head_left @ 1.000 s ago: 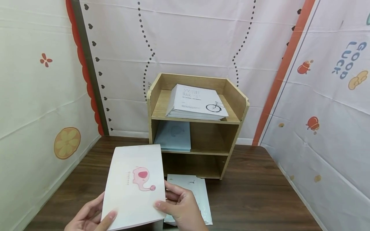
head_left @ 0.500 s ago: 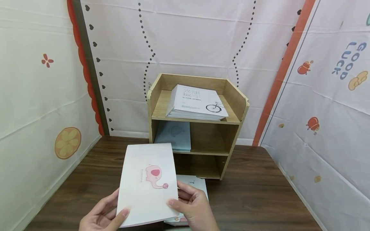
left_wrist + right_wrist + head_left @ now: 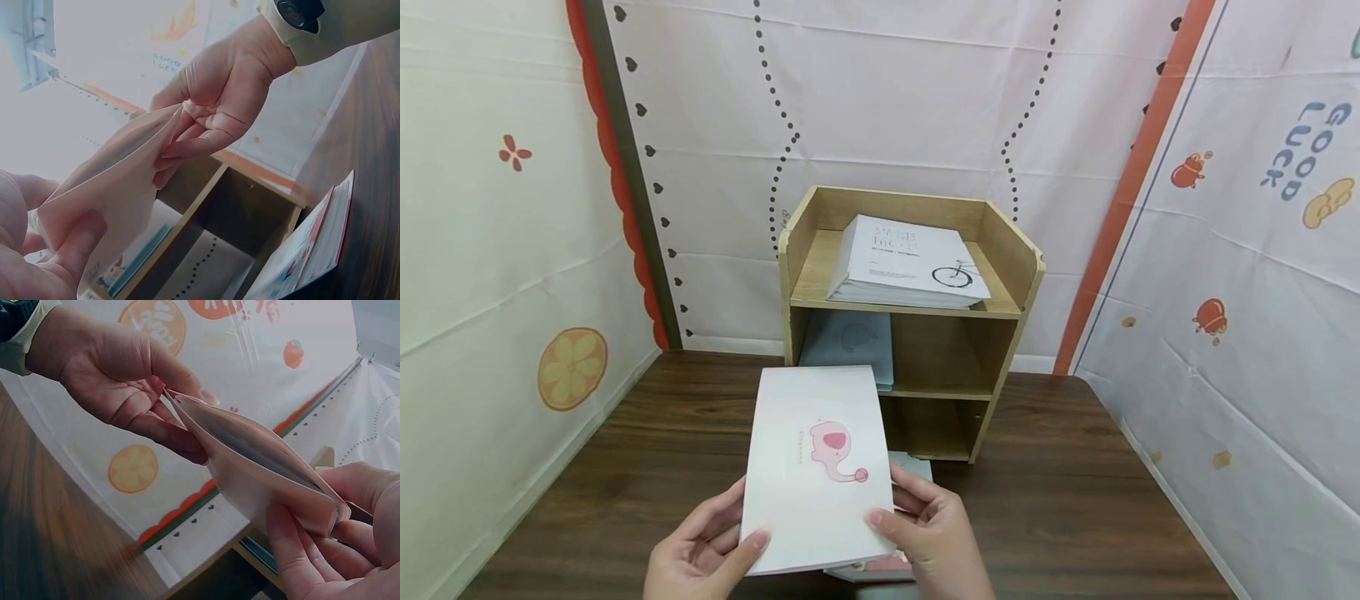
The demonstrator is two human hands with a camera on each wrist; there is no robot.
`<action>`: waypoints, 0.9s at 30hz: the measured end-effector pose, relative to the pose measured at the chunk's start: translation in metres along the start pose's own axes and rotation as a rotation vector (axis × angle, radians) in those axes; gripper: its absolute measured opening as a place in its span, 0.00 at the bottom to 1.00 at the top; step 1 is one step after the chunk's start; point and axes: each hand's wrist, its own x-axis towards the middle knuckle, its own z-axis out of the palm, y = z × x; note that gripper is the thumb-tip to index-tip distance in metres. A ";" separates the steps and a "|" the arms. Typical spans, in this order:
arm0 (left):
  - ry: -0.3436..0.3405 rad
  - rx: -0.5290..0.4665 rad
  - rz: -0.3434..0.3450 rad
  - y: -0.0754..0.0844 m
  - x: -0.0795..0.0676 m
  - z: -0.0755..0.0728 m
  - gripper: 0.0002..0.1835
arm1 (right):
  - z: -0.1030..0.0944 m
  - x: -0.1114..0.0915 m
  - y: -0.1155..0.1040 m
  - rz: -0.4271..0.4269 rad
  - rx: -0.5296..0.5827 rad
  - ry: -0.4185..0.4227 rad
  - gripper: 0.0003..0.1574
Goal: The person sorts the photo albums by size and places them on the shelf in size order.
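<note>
A white notebook (image 3: 812, 517) with a pink elephant on its cover is held up above the table, in front of the shelf. My left hand (image 3: 703, 546) pinches its lower left edge, thumb on the cover and fingers underneath. The lower right edge is gripped the same way by my right hand (image 3: 932, 533). Both wrist views show the pages bowed slightly apart between the hands, a gap showing along the near edge of the notebook (image 3: 256, 462). Below it, largely covered by the notebook and right hand, a stack of booklets (image 3: 887, 568) lies on the table.
A three-level wooden shelf (image 3: 1015, 333) stands at the back of the table (image 3: 1075, 500). Thick white books (image 3: 902, 258) with a bicycle drawing lie on its top. Blue notebooks (image 3: 850, 337) occupy the middle level's left side. Printed cloth (image 3: 895, 100) surrounds the table.
Both hands have carried the elephant notebook to the right, from left of the booklet stack to over it. More of the stack and of the shelf's lower level is now covered.
</note>
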 end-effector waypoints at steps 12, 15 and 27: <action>-0.102 -0.038 0.003 0.007 -0.001 0.016 0.31 | -0.013 -0.007 -0.007 -0.057 -0.020 0.032 0.44; -0.156 -0.060 0.027 0.005 0.001 0.018 0.31 | -0.018 -0.009 -0.009 -0.069 -0.034 0.048 0.41; -0.263 -0.050 -0.025 0.009 0.007 0.039 0.31 | -0.038 -0.017 -0.017 -0.116 -0.026 0.084 0.31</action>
